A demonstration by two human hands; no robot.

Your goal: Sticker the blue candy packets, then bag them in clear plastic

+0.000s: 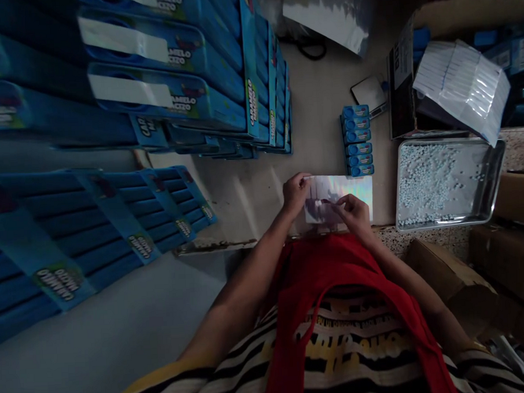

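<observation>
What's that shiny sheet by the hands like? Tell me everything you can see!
The shiny sheet looks like foil or plastic: a silvery rectangle with rainbow glints. It lies flat near the table edge, beside a row of blue boxes. The left hand touches its far left corner; the right hand is over it.

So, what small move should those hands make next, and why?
Probably lift the right hand gently while the left hand steadies the shiny sheet: the right seems to pinch a thin dark piece over the sheet, and the left is at the sheet's corner.
</observation>
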